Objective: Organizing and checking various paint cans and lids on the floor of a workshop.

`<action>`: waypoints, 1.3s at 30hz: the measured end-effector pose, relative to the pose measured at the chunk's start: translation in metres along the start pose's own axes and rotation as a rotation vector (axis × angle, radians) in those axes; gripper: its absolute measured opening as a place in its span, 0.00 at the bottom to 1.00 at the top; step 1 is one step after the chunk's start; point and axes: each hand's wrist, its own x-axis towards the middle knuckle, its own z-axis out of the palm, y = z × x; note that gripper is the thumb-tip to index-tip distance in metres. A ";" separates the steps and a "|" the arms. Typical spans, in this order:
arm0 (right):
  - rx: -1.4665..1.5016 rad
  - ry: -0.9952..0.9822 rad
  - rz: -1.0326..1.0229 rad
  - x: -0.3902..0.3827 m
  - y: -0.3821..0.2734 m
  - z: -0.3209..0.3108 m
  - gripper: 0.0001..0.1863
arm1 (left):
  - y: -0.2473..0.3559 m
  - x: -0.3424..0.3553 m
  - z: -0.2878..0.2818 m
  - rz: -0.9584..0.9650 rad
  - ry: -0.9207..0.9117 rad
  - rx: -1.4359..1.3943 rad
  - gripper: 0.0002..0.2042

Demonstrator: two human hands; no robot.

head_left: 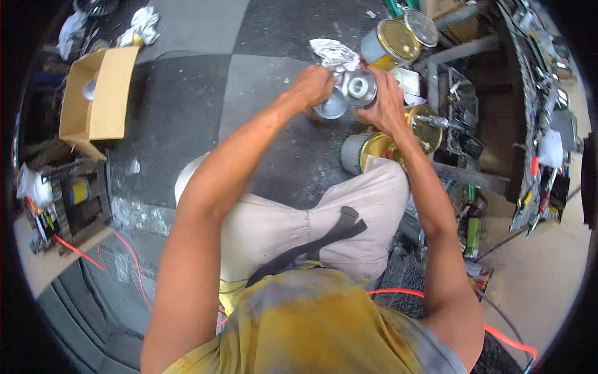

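Observation:
Out in front of me, my right hand (387,103) is wrapped round a silver round can (362,89) with a pale ring-shaped opening or cap on top. Just left of it, my left hand (314,85) is closed, its fingers curled down out of sight; what they pinch is hidden. A translucent plastic cup (332,106) sits between the two hands, right beside the left fingers; whether they touch its rim I cannot tell. Beyond the hands lies a crumpled whitish cloth or plastic sheet (336,55).
Lidded paint cans (398,38) stand at the far right, with another pail (358,154) by my right knee. Right of them is a wooden frame (464,53) holding tools. An open cardboard box (109,93) is at left. A red hose (511,340) crosses the floor.

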 end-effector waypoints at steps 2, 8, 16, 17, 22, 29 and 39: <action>0.066 0.016 0.098 -0.010 0.008 -0.003 0.50 | 0.001 0.001 -0.003 -0.092 -0.065 -0.111 0.18; 0.417 0.298 0.417 -0.048 0.027 -0.016 0.51 | 0.000 -0.001 0.006 0.063 0.044 -0.087 0.18; 0.349 0.523 0.778 -0.128 0.078 -0.043 0.54 | -0.009 0.000 0.022 0.066 0.052 -0.052 0.17; 0.312 0.543 0.838 -0.140 0.088 -0.040 0.54 | -0.006 0.001 0.024 0.109 0.097 -0.055 0.17; 0.210 0.605 1.000 -0.161 0.108 -0.024 0.56 | -0.007 0.005 0.020 0.013 0.077 0.079 0.18; 0.165 0.690 0.889 -0.175 0.127 -0.011 0.53 | 0.002 0.007 0.032 0.083 0.119 -0.005 0.17; 0.162 -0.040 0.323 -0.146 0.040 -0.046 0.23 | 0.018 -0.005 0.032 -0.110 0.107 -0.075 0.15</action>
